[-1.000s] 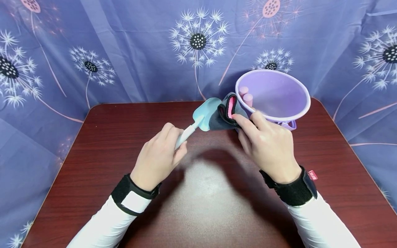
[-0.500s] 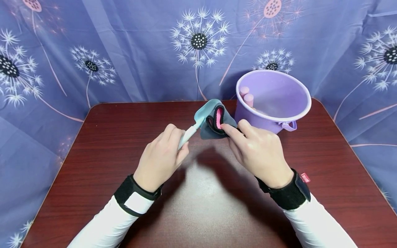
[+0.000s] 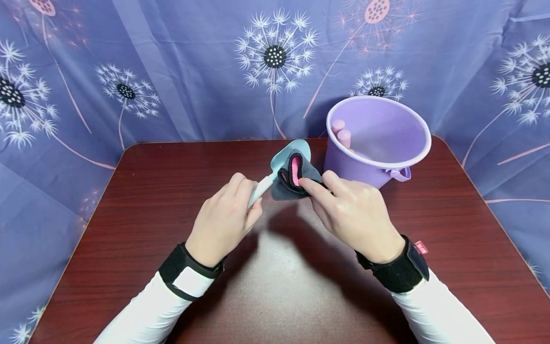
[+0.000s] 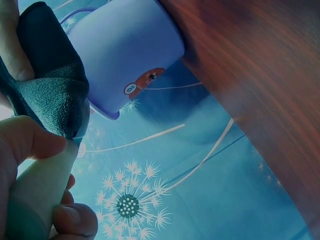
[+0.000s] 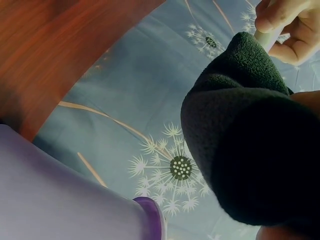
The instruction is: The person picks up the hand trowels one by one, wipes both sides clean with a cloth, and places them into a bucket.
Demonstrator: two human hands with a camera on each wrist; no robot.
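Observation:
In the head view my left hand (image 3: 225, 215) grips the white handle (image 3: 259, 189) of a small light-blue toy shovel, raised above the table. Its blade (image 3: 301, 145) points up and away. My right hand (image 3: 354, 215) holds a folded grey cloth (image 3: 310, 172) with black edging and a pink inner side against the blade, covering much of it. The left wrist view shows the left thumb along the handle (image 4: 45, 185), with the cloth (image 4: 55, 95) wrapped at the blade's base. In the right wrist view the dark cloth (image 5: 240, 130) hides most of the shovel.
A purple bucket (image 3: 350, 167) stands at the back right, its handle loop hanging at the front. Two pink cylinder-shaped pieces (image 3: 343, 137) stick up inside it. Behind the brown table (image 3: 107, 239) hangs a blue curtain (image 3: 193, 71) with dandelion prints.
My right hand has drawn the cloth left and toward me, from beside the bucket over the blade toward the handle. The left hand has shifted only slightly right; the bucket stays put.

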